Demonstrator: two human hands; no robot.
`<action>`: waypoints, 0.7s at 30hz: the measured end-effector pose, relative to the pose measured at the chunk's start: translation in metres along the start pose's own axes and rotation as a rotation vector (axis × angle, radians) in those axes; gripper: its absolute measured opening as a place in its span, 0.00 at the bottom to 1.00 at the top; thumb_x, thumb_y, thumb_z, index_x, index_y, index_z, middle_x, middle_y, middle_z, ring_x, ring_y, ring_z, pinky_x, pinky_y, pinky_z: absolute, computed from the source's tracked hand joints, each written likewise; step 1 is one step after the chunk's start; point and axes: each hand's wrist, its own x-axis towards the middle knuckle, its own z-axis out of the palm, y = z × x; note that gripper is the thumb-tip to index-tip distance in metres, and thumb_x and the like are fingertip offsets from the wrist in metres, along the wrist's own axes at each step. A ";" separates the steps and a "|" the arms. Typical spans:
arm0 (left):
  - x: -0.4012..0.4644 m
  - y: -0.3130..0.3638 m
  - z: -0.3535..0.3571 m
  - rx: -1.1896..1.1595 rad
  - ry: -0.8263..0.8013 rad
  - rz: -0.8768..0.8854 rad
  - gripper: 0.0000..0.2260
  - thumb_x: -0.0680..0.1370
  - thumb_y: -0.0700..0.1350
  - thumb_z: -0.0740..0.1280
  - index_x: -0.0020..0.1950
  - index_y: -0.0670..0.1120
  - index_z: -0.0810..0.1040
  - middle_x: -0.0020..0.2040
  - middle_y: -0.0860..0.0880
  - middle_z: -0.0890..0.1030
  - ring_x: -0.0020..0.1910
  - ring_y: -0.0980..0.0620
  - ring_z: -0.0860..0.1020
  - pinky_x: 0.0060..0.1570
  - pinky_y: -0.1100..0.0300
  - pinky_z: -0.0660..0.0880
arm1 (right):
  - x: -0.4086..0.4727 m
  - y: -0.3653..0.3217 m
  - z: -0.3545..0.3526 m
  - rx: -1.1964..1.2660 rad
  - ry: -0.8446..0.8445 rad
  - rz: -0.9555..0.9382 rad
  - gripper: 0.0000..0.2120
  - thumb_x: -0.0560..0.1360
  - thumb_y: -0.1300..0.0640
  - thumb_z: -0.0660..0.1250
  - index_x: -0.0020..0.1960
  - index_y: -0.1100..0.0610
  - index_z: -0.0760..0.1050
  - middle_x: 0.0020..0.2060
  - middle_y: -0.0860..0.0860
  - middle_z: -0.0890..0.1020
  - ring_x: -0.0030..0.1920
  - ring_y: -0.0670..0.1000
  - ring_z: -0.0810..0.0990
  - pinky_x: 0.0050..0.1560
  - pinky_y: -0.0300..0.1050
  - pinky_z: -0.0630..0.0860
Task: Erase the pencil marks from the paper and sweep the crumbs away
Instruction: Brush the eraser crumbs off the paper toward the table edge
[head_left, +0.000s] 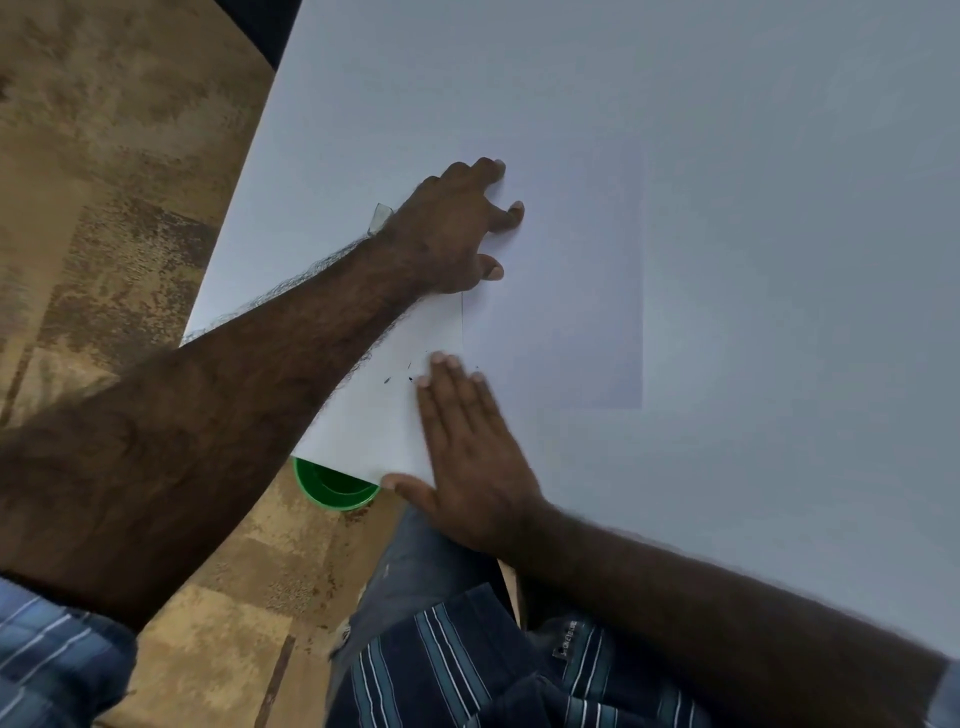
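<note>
Down near the table's front-left corner lies the paper (374, 415), a thin white sheet flat on the white table (727, 208), its near corner poking out over the edge. Dark specks, the crumbs (397, 378), sit on it just left of the right hand's fingertips (439, 358). No pencil marks read clearly from this angle, though a faint line along the sheet's right edge might be one, or only the edge itself.

Right hand (467, 457) is flat, fingers straight and together, palm down on the sheet's right side, thumb out toward the near corner. It looks set to brush those specks leftward. Left hand (452, 228) reaches across farther up, fingers spread and bent with their tips pressing down, holding nothing that I can see.

This sheet will be light, limp and quick to slide or buckle, so pin it flat with spread fingers rather than pinching an edge, and sweep gently away from the pinning hand.

Below the table edge a green cup (332, 486) peeks out, well placed for crumbs. A small clear scrap (381, 218) shows by the left wrist.
</note>
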 end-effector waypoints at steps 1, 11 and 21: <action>0.000 0.000 0.000 0.002 0.000 0.000 0.32 0.80 0.56 0.74 0.82 0.54 0.68 0.86 0.45 0.54 0.83 0.43 0.57 0.80 0.46 0.59 | 0.002 -0.005 0.000 0.000 -0.001 -0.058 0.49 0.85 0.29 0.54 0.87 0.66 0.44 0.86 0.63 0.42 0.87 0.61 0.40 0.86 0.62 0.49; -0.002 -0.003 0.000 0.012 0.003 0.005 0.33 0.80 0.57 0.73 0.83 0.54 0.66 0.87 0.45 0.52 0.84 0.43 0.56 0.81 0.48 0.58 | -0.016 0.057 -0.024 -0.078 0.155 0.268 0.48 0.85 0.29 0.52 0.86 0.67 0.45 0.86 0.64 0.44 0.87 0.62 0.41 0.86 0.64 0.50; -0.001 -0.003 0.002 0.023 0.008 0.020 0.33 0.80 0.57 0.73 0.83 0.53 0.68 0.86 0.44 0.53 0.83 0.42 0.57 0.80 0.47 0.59 | 0.003 -0.004 0.009 -0.084 0.002 0.045 0.52 0.83 0.26 0.52 0.86 0.68 0.44 0.86 0.65 0.41 0.87 0.62 0.38 0.87 0.62 0.46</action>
